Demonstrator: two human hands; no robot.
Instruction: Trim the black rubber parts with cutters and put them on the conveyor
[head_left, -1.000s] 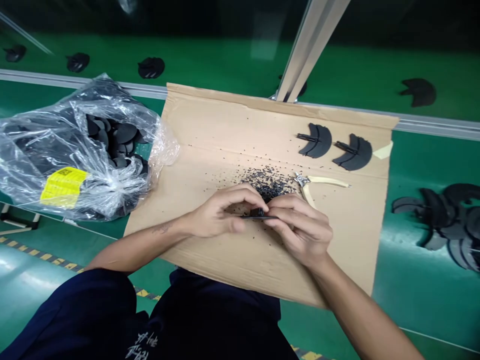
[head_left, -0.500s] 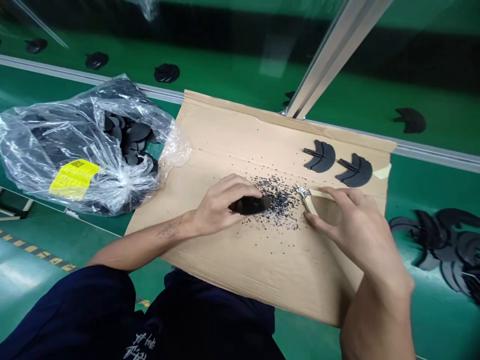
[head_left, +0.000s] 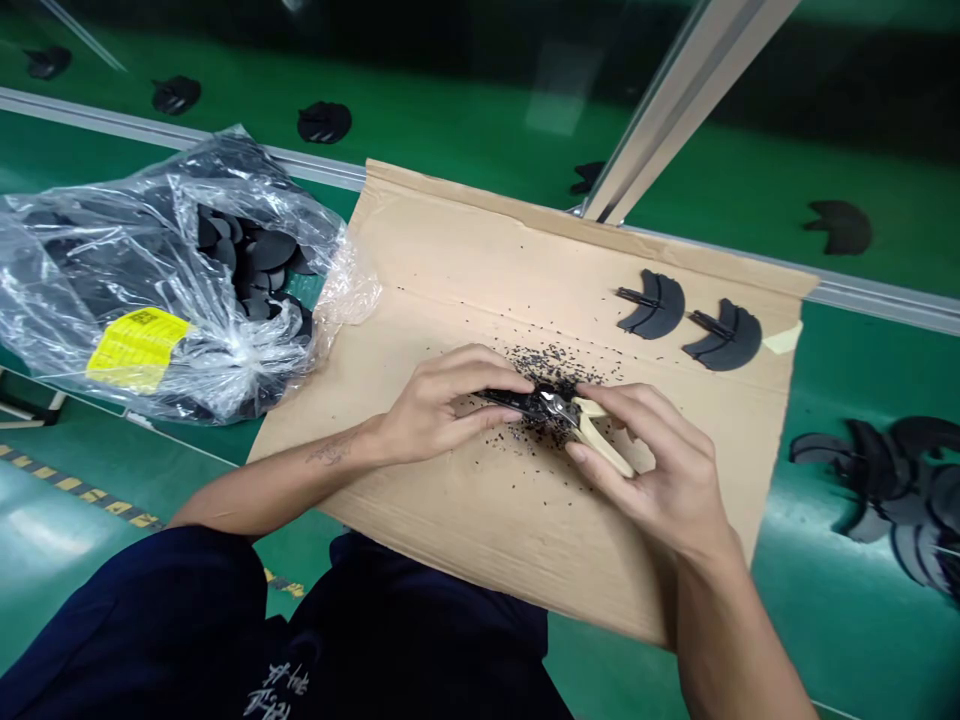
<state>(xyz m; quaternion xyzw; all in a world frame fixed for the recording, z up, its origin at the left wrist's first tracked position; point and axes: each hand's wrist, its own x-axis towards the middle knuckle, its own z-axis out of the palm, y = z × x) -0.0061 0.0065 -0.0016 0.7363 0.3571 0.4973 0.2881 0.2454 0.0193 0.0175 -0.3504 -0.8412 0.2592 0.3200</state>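
Observation:
My left hand (head_left: 439, 405) pinches a flat black moulded piece (head_left: 514, 402), seen nearly edge-on, and my fingers hide most of it. My right hand (head_left: 656, 465) is shut on a pair of side cutters (head_left: 596, 432) with cream handles. Their metal jaws (head_left: 556, 407) sit at the end of the black piece, right above a scatter of black crumbs (head_left: 551, 365). Both hands hover close together over a cardboard sheet (head_left: 457, 260). Whether the jaws touch the piece is hard to tell.
Two black crescent-shaped pieces (head_left: 652, 305) lie at the cardboard's far edge. To the left sits a clear plastic bag (head_left: 150, 290) of black pieces with a yellow label. More black pieces (head_left: 892, 490) are heaped on the green bench at right, beyond which runs a metal rail (head_left: 885, 290).
My right hand has lifted the side cutters off the cardboard and brought their jaws to the black piece. My left hand has turned that piece edge-on.

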